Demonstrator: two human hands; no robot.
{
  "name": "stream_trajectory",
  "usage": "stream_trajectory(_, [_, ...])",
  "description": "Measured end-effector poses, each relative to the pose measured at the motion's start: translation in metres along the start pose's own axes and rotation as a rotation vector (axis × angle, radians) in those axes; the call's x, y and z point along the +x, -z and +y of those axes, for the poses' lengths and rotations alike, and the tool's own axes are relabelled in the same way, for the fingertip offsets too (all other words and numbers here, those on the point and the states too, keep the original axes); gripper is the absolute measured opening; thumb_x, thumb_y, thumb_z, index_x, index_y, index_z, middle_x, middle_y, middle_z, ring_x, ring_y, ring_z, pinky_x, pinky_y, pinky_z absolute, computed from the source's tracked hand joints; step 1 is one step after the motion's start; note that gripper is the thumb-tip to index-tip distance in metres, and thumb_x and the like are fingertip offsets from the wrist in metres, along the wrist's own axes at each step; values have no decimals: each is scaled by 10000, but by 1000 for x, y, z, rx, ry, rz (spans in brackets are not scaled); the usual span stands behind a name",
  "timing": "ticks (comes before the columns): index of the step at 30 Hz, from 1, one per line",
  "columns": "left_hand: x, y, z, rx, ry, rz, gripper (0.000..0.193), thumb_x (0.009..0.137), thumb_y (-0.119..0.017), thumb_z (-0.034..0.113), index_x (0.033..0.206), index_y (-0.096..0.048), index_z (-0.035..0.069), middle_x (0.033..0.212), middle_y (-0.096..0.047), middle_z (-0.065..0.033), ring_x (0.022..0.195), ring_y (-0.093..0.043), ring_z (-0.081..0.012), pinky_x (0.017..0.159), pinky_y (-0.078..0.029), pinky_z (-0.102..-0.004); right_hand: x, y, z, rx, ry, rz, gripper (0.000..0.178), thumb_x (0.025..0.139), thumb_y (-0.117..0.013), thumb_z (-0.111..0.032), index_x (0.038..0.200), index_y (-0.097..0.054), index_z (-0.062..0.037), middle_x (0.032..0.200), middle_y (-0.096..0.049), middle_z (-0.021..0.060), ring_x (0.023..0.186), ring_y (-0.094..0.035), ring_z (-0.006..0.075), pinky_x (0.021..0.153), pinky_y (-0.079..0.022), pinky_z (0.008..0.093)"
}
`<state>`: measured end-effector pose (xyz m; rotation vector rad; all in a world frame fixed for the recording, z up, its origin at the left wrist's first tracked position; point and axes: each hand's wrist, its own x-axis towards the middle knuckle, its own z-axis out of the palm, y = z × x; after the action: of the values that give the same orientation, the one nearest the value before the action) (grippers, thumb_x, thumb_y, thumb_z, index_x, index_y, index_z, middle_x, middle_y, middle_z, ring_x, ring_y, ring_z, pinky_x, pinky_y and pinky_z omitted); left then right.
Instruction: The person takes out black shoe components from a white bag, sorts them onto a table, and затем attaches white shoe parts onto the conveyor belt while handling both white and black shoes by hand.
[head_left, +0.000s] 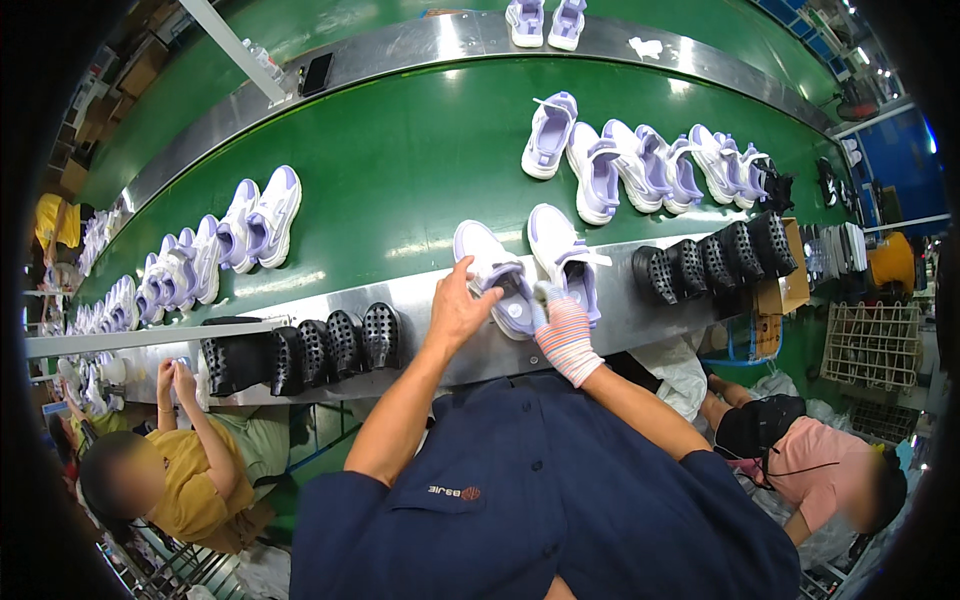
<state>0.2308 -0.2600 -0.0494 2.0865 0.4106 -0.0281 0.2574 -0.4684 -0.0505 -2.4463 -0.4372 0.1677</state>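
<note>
The two nearest shoes (477, 243) are white and lilac, the glove (569, 337) is striped orange and white, the belt (400, 150) plain green, the buttoned shirt (500, 450) navy.

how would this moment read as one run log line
left hand: bare, touching left shoe | right hand: striped glove, touching right shoe | green surface: more white-lavender shoes

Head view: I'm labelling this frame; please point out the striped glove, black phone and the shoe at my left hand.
Striped glove (570, 341): head view, striped back.
Black phone (316, 74): head view, dark face.
Shoe (487, 255) at your left hand (460, 309): head view, upper, toward the toe.
</note>
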Motion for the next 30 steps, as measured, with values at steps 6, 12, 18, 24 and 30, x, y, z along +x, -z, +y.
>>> stream_trajectory(6, [-18, -42, 6, 108, 304, -77, 901, 809, -734, 167, 1597, -302, 108, 1003, -686, -305, 954, -683, -478, 850, -542, -533, 41, -15, -29, -233, -242, -249, 274, 857, -684, -213, 975, -693, 35, 901, -709, 293, 920, -699, 467, 800, -553, 527])
stream_trajectory(12, [-17, -31, -33, 143, 84, -73, 816, 823, -605, 37, 1589, -349, 157, 993, -690, -295, 956, -677, -479, 886, -527, -547, 32, -48, -4, -276, -172, -252, 282, 851, -657, -253, 1010, -674, -20, 882, -711, 284, 888, -699, 462, 829, -541, 552])
stream_trajectory(18, [-35, -26, -33, -101, 112, -13, 726, 851, -627, 69, 1541, -407, 122, 993, -678, -304, 951, -664, -489, 875, -519, -555, 37, -50, 14, -224, -87, -322, 374, 875, -674, -348, 1003, -691, 3, 885, -716, 286, 886, -705, 456, 827, -551, 527])
stream_trajectory(24, [-63, -20, -14, 180, 260, 26, 542, 898, -698, 239, 1381, -521, 68, 1011, -691, -274, 970, -673, -456, 857, -524, -541, 11, -29, 15, -110, -22, -679, 553, 880, -710, -539, 1036, -746, -10, 972, -744, 245, 923, -729, 403, 827, -568, 453])
stream_trajectory(30, [-119, 8, 11, 372, -319, 56, 428, 828, -793, 213, 1187, -628, 47, 1059, -645, -161, 1076, -605, -381, 906, -506, -482, -14, 79, 44, -169, -213, 238, 285, 867, -744, -277, 983, -711, -18, 890, -716, 230, 903, -709, 401, 808, -560, 453])
